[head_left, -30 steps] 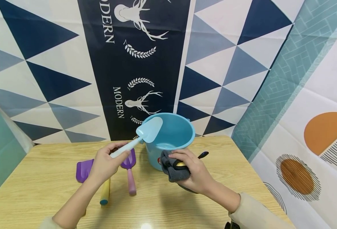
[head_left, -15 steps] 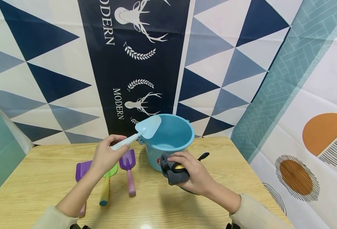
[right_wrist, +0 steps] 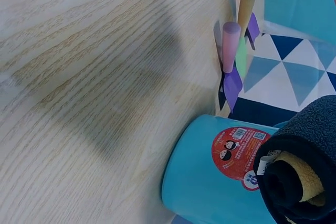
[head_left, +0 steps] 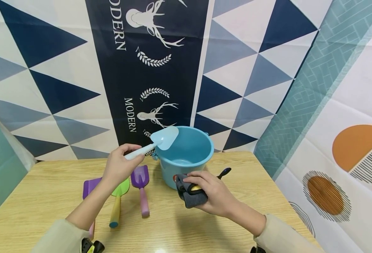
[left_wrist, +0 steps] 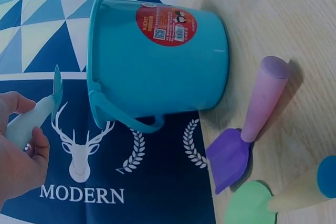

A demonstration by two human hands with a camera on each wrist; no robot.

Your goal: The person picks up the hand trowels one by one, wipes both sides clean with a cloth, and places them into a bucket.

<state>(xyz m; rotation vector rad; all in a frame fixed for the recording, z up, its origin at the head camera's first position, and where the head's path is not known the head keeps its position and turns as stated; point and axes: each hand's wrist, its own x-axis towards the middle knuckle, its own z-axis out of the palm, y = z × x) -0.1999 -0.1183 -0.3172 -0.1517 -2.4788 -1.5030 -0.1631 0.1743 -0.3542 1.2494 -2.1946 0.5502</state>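
Note:
My left hand (head_left: pixel 117 167) grips a light blue toy shovel (head_left: pixel 166 137) by its handle. The shovel is raised, its blade overlapping the left rim of a blue bucket (head_left: pixel 170 172) in the head view. In my right hand (head_left: pixel 217 193) is a bunched dark grey cloth (head_left: pixel 189 193) with a yellow inner side, held low in front of the bucket. A thin dark tip (head_left: pixel 224 172) sticks out behind that hand. Seen from the right wrist, the cloth (right_wrist: pixel 315 129) is rolled over and partly covers the bucket's red label (right_wrist: pixel 236 150).
On the wooden table (head_left: pixel 160 232), left of the bucket, lie a purple shovel with a pink handle (head_left: pixel 144 202), a green shovel with a yellow handle (head_left: pixel 115 211) and another purple tool (head_left: pixel 91 186), partly behind my left forearm. A patterned wall cloth (head_left: pixel 154 70) hangs behind.
My left hand has shifted slightly right, uncovering the green shovel's blade. The light blue shovel's blade has tilted a little. My right hand has sunk slightly with the cloth.

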